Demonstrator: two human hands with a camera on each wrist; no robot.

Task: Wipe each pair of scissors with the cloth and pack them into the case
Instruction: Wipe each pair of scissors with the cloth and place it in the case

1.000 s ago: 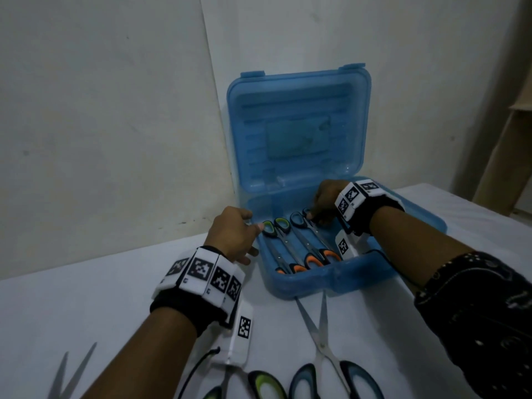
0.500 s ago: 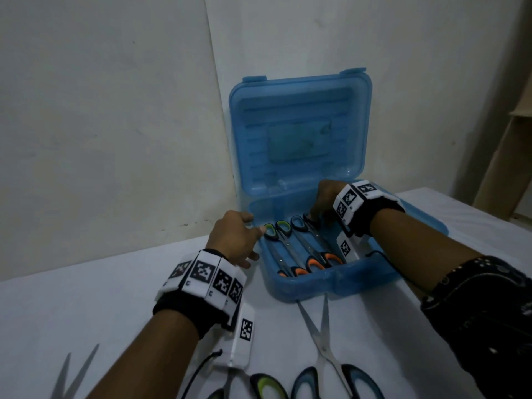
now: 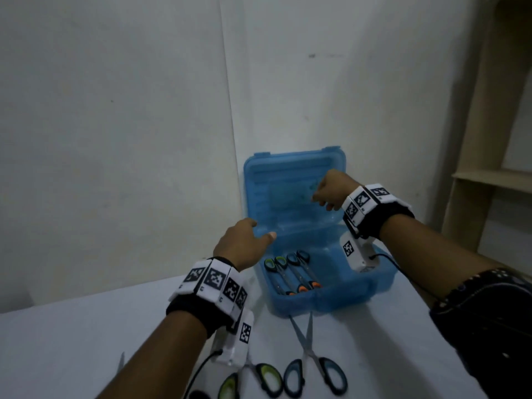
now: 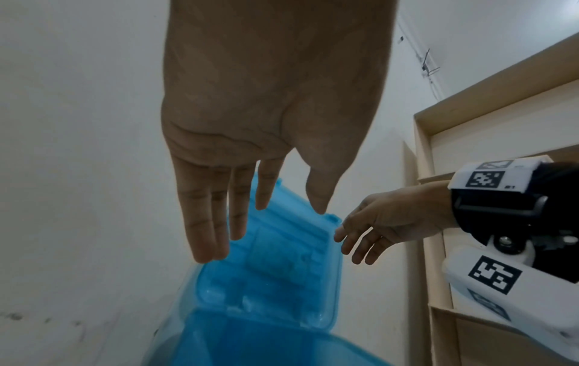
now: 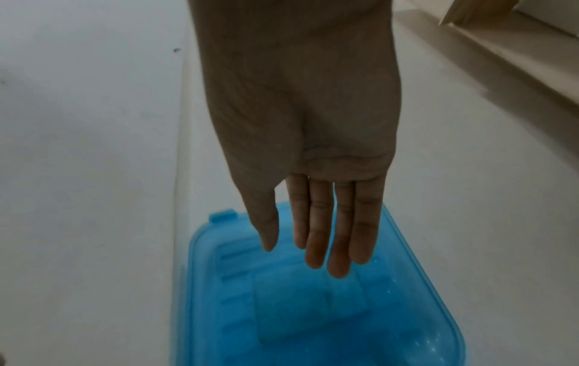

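A blue plastic case [image 3: 331,298] stands open on the white table, its lid [image 3: 288,180] upright against the wall. Several scissors [image 3: 290,272] lie side by side in its left part, handles toward the lid. My left hand [image 3: 244,240] hovers at the lid's lower left corner with fingers straight and empty [image 4: 219,222]. My right hand [image 3: 331,191] is raised in front of the lid's right side, fingers straight and holding nothing [image 5: 329,235]. Two more pairs, blue-handled scissors [image 3: 313,367] and green-handled scissors [image 3: 253,378], lie open on the table in front of the case.
A white wall rises directly behind the case. A wooden shelf frame [image 3: 489,139] stands at the right. The blade tip of another pair [image 3: 122,361] pokes in at the lower left. White table surface [image 3: 72,341] stretches to the left.
Both hands have risen out of the case bottom. The right hand left the scissors' handles and went up to the lid's right side; the left moved up to the lid's lower left.
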